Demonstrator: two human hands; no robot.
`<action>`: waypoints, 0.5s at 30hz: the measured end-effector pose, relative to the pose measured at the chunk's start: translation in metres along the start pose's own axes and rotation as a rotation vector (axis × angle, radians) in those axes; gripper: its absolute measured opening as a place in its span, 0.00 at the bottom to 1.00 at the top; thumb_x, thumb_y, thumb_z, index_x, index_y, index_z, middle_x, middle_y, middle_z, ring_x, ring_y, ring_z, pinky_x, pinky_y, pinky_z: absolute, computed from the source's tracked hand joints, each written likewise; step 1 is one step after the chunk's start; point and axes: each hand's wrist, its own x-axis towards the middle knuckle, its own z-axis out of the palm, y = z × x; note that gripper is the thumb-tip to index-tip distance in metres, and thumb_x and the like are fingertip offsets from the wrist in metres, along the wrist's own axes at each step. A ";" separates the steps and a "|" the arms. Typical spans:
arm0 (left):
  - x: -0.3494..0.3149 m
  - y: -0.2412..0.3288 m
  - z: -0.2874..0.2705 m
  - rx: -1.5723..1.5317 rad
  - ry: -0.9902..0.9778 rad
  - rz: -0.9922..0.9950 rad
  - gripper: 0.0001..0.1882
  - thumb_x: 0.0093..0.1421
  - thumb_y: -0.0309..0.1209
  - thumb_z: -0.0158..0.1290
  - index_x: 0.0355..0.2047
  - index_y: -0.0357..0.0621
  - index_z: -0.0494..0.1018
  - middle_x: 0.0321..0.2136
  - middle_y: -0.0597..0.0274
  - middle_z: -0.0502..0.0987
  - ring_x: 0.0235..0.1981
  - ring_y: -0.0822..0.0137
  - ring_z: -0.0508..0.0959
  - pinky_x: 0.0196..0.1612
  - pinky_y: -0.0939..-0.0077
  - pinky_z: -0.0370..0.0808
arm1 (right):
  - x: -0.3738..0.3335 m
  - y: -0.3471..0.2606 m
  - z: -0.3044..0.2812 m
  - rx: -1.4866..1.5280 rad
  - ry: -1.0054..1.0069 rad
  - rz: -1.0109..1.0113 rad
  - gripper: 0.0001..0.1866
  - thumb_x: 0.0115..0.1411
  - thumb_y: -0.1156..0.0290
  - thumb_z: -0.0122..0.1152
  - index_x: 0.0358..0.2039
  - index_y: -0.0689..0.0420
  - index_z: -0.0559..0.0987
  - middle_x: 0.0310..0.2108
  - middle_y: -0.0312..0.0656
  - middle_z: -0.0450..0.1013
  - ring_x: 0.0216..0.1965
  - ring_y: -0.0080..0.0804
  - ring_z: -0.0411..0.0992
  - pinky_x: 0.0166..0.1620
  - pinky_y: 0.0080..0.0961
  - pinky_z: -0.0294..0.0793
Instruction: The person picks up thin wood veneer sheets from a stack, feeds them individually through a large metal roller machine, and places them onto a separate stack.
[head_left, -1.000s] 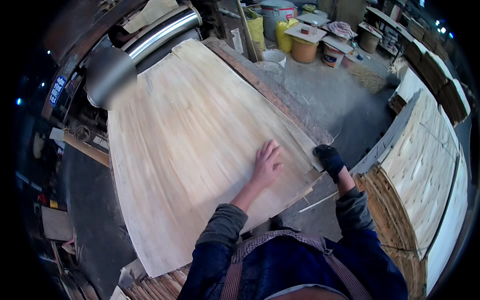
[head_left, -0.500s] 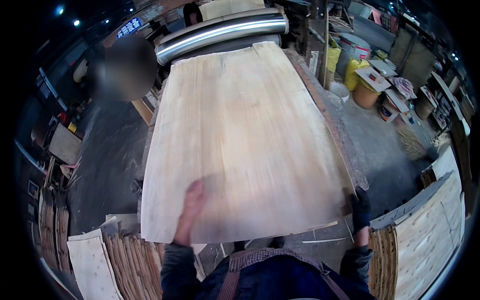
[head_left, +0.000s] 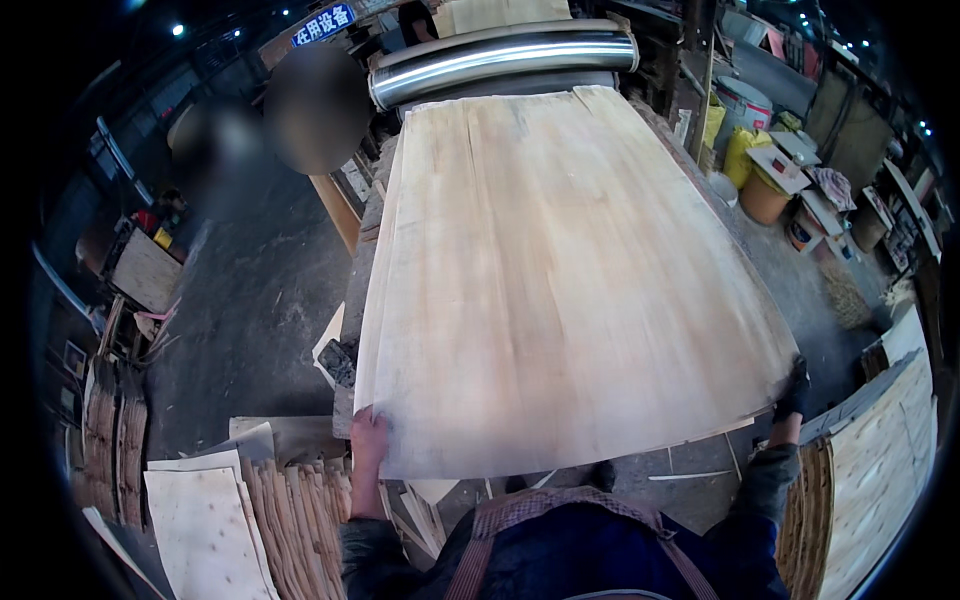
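A large pale wood veneer sheet (head_left: pixel 560 270) lies lengthwise in front of me, its far end just short of a shiny metal roller (head_left: pixel 505 65). My bare left hand (head_left: pixel 368 438) grips the sheet's near left corner, fingers closed at the edge. At the near right corner my right hand (head_left: pixel 795 390), in a dark glove, is closed on the sheet's edge. The sheet's near edge sags slightly between the two hands. Another sheet edge shows along the left side beneath it.
Stacked veneer sheets stand at lower left (head_left: pixel 200 520) and lower right (head_left: pixel 880 460). Beyond the right side are a drum (head_left: pixel 743 105), yellow sacks (head_left: pixel 742 155) and an orange-brown bucket (head_left: pixel 765 195). Wood strips (head_left: pixel 690 476) litter the floor by my feet. Blurred patches cover the far left.
My left hand has moved from above the sheet to its near left corner. My right hand still holds the right corner. The view has shifted, moving the scene rightward.
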 end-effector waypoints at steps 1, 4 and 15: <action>0.004 -0.003 0.012 0.003 0.049 0.077 0.16 0.52 0.31 0.49 0.42 0.39 0.71 0.42 0.39 0.70 0.45 0.42 0.69 0.51 0.60 0.65 | 0.009 0.000 -0.024 0.143 -0.004 0.152 0.19 0.60 0.58 0.49 0.47 0.56 0.72 0.47 0.37 0.70 0.49 0.30 0.65 0.54 0.26 0.60; -0.003 -0.008 0.008 0.193 0.249 0.201 0.17 0.51 0.29 0.50 0.42 0.39 0.72 0.43 0.37 0.69 0.45 0.43 0.69 0.53 0.60 0.63 | -0.010 -0.006 0.044 -0.028 1.639 0.623 0.17 0.61 0.63 0.47 0.44 0.61 0.72 0.44 0.44 0.70 0.47 0.37 0.67 0.52 0.29 0.62; 0.034 0.021 -0.041 -1.016 -0.071 -0.517 0.13 0.50 0.19 0.49 0.38 0.32 0.72 0.29 0.57 0.77 0.28 0.67 0.76 0.36 0.75 0.73 | -0.039 0.038 0.034 -0.005 1.225 0.596 0.22 0.61 0.58 0.44 0.46 0.63 0.70 0.45 0.48 0.70 0.47 0.41 0.67 0.53 0.34 0.63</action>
